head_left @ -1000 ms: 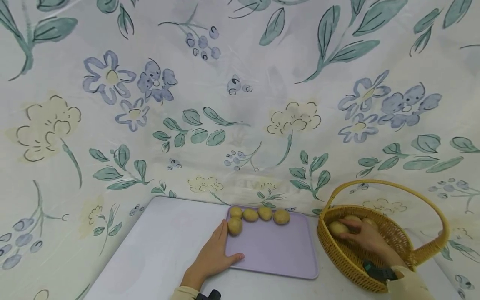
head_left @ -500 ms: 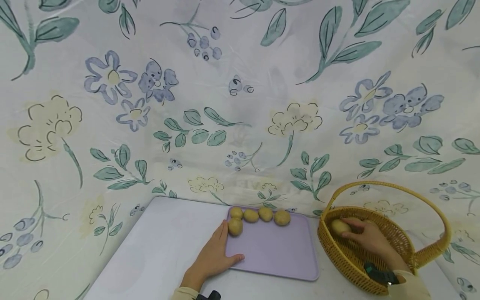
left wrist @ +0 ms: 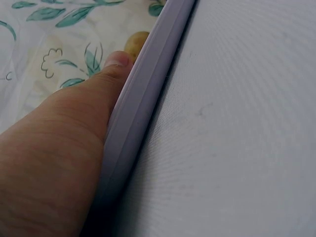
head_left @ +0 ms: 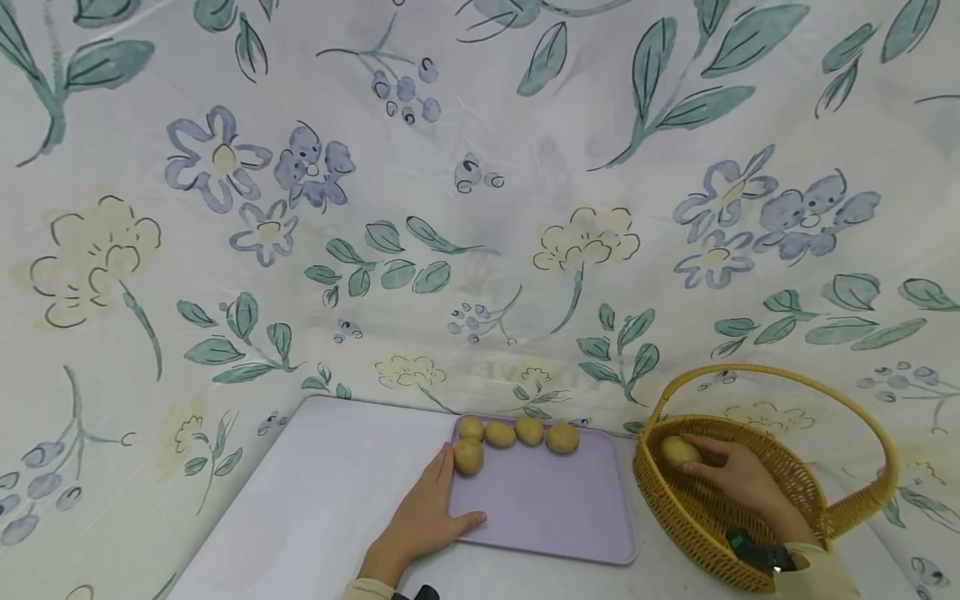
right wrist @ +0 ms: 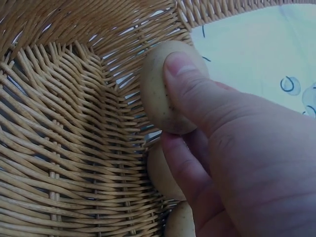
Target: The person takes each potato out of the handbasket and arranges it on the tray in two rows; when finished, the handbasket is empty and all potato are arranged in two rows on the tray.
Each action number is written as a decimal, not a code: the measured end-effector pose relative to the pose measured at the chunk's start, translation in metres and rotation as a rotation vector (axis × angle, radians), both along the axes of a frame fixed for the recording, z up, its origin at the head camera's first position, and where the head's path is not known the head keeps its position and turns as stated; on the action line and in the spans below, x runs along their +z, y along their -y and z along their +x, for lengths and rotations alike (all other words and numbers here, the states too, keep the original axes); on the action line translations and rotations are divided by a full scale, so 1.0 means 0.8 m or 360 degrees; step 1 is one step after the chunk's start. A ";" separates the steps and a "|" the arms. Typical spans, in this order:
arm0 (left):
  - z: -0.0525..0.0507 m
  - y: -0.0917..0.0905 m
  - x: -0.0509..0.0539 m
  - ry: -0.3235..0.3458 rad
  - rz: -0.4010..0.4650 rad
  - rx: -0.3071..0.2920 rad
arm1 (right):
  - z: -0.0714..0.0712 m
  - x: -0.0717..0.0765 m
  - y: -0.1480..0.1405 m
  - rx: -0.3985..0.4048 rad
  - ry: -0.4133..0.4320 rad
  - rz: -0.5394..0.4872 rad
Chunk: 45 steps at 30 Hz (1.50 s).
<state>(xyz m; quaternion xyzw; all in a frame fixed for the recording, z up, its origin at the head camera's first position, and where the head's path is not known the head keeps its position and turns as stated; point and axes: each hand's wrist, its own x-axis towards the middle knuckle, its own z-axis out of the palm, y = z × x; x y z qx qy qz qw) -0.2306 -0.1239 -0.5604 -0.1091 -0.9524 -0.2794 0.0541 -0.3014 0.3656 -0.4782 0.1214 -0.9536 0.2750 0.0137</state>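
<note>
1. Far left on my feed, bare white table [head_left: 315, 483] runs out at nine o'clock: spare elbow room.
2. The left hand [head_left: 423, 512] lies flat-fingered along the nine o'clock edge of the tray [head_left: 543, 512], thumb reaching over near eight, grasping nothing. I'd let it brace there so the tray can't skid.
3. Five potatoes [head_left: 562, 437] sit on the tray from ten o'clock round to just past twelve. The middle and front are bare; I judge one o'clock, beside the end potato, the easiest landing.
4. A narrow strip of table parts tray from basket [head_left: 660, 508], with nothing in the path.
5. At the basket's ten o'clock is the held potato [head_left: 678, 451]; I can't tell whether it touches the wicker. My right-wrist view shows two more potatoes [right wrist: 163, 170] below it.
6. The right hand [head_left: 738, 479], in from five o'clock, pinches that potato between thumb and fingers. I'd lift first, then cross the nine o'clock rim, forearm low of the handle [head_left: 862, 498], which arches from ten to four.
</note>
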 end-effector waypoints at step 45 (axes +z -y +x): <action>0.001 0.000 0.004 0.0026 0.0027 0.0004 | 0.035 0.064 0.057 0.0086 -0.0099 -0.0316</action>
